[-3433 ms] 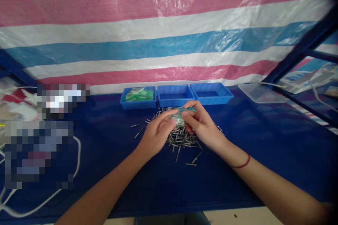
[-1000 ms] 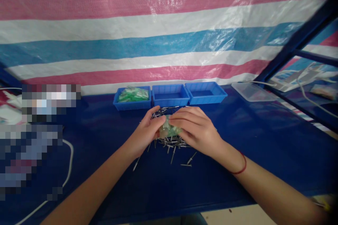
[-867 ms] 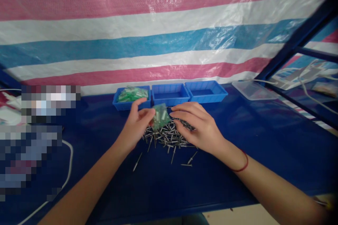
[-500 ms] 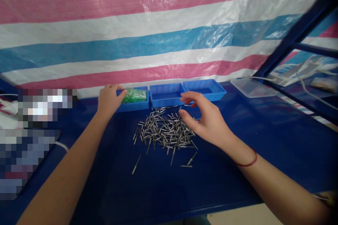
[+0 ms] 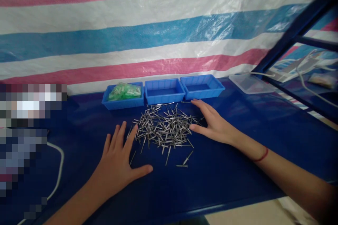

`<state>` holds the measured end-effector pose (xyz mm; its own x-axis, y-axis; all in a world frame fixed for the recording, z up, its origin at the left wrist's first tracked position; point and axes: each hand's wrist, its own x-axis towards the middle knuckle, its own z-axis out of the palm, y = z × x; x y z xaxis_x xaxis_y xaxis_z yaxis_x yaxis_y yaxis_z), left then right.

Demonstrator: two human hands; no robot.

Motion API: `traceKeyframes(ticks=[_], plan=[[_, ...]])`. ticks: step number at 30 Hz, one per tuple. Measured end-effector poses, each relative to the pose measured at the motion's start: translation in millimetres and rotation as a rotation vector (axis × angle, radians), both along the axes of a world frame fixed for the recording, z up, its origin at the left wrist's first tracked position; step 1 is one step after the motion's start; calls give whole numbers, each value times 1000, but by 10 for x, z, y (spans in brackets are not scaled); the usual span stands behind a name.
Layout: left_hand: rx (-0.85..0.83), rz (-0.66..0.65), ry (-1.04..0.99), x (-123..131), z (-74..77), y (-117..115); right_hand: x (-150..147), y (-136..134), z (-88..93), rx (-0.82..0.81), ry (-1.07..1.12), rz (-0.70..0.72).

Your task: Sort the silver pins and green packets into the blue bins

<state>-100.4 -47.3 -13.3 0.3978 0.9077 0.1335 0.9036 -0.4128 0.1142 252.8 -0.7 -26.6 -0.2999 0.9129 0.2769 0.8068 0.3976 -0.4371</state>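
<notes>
- Silver rivets (image 5: 173, 126) are lying in a heap on the counter (image 5: 224, 175).
- The person's left hand (image 5: 116, 163) is showing a wide grip at the heap's left edge.
- The right hand (image 5: 219, 126), grip also wide, is flanking its right.
- Green packets (image 5: 124, 91) are sitting in the left bin (image 5: 124, 104).

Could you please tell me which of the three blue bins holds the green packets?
The left-hand bin of the row does; green packets are heaped in it, while none show in the middle bin or the right-hand bin.
</notes>
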Motion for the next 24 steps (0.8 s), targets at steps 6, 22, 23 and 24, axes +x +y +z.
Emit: traceKeyframes(ticks=[6,22,23,24], plan=[[-5,3,-47,290,21,396,-158,117,6,-3,-46,-17],[-61,-9,-131,600,99,635,-421,115,89,36,100,129],[-56,-14,-133,601,98,632,-449,123,92,52,96,144],[-52,-18,-135,601,97,628,-474,131,94,70,91,158]])
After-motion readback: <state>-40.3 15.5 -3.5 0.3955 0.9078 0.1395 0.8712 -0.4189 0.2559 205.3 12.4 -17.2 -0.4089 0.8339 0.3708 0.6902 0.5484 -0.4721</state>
